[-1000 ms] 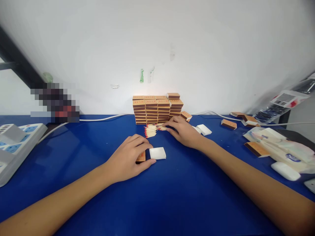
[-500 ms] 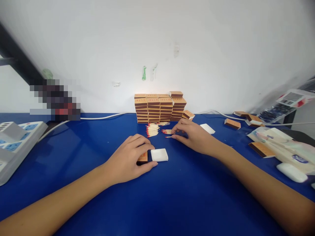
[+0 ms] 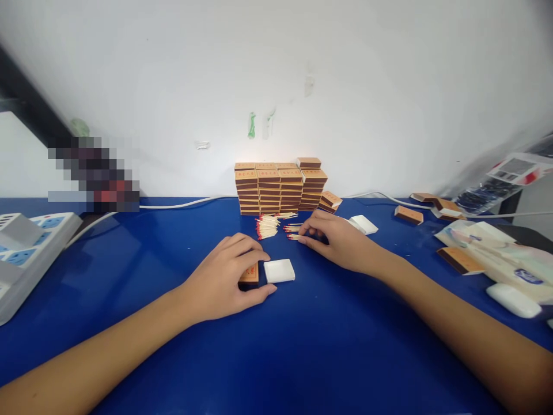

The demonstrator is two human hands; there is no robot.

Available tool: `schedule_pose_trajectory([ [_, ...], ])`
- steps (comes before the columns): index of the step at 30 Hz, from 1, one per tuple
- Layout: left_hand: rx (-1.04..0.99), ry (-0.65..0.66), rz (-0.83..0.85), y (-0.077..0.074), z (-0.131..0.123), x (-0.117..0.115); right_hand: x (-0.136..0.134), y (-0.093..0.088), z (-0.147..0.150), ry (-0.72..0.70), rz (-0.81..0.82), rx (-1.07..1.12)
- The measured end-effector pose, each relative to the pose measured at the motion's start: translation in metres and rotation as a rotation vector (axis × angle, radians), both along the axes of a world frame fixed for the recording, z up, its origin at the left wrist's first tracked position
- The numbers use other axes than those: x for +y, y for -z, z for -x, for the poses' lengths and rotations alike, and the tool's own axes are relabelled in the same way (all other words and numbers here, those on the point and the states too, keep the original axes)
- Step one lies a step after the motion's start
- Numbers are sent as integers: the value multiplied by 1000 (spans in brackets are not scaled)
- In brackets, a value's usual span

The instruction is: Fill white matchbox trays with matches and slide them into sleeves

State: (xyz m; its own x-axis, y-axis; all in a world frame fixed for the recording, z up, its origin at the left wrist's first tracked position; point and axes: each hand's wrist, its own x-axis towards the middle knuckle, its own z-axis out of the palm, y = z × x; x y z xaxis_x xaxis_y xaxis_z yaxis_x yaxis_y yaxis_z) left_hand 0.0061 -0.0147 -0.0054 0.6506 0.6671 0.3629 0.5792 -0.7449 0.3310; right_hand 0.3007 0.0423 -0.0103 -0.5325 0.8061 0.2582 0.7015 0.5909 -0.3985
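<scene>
A matchbox sleeve (image 3: 249, 273) lies on the blue table, partly hidden under my left hand (image 3: 227, 279). The thumb and index finger of that hand are apart, on either side of the left end of a white matchbox tray (image 3: 279, 270). My right hand (image 3: 334, 239) is closed in a pinch on a few matches (image 3: 295, 237), their red heads pointing left. More loose matches (image 3: 292, 228) lie just behind those fingertips. To the left is a bigger fan of red-headed matches (image 3: 268, 226).
Stacked matchboxes (image 3: 280, 187) stand against the wall, with one tilted matchbox (image 3: 330, 200) beside them. White trays (image 3: 363, 224) lie behind my right hand. Several matchboxes (image 3: 409, 215) and a tissue pack (image 3: 505, 253) are at right. A power strip (image 3: 34, 248) sits left; a white cable (image 3: 185, 203) runs behind.
My right fingertips have shifted slightly left and nearer to me, and more match heads now show at the pinch. My left hand stays almost still around the sleeve and tray.
</scene>
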Motion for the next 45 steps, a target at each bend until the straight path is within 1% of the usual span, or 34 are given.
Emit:
schedule_pose_trajectory([
  [7,9,-7,-11,1,1,1,-3,-1,1,20,48,3],
  [10,11,-11,-16,1,2,1,-3,-1,-1,31,35,10],
  [13,17,-13,-13,1,1,0,-4,-3,-2,16,20,16],
  [16,15,-11,-8,1,0,0,-5,-4,-2,-7,51,13],
  [29,14,-6,-8,1,1,1,-6,-8,-3,12,79,-39],
  [35,10,-3,-14,1,1,0,-3,-3,-4,-3,96,-38],
  [40,12,-5,-3,0,1,0,-3,2,-2,-17,80,-62],
  [43,12,-4,-3,0,0,1,-7,-1,-1,-11,63,-79],
  [45,8,-2,-7,1,0,1,-12,-6,1,-15,19,-89],
])
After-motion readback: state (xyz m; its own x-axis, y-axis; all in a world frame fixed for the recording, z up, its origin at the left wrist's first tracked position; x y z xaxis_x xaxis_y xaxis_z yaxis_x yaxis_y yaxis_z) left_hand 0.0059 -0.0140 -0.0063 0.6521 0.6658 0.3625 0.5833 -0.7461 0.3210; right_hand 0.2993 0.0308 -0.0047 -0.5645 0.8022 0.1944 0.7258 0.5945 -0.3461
